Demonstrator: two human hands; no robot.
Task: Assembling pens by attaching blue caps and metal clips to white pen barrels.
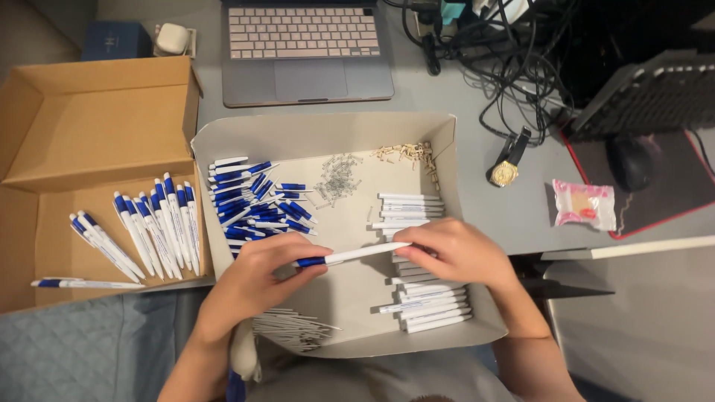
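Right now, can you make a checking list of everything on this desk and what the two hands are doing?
Surface: grey desk, with a shallow grey cardboard tray in the middle.
Job's things: a blue-and-white pen held level over the tray; piles of blue pen ends, white barrels, small springs, thin refills and pale small parts inside.
Clutter: finished pens in a brown box, wristwatch, pink wrapped snack.
Grippers: left hand grips the blue end, right hand grips the white end.
Cables: black tangle behind the tray.
Surroundings: laptop, dark keyboard, mouse.
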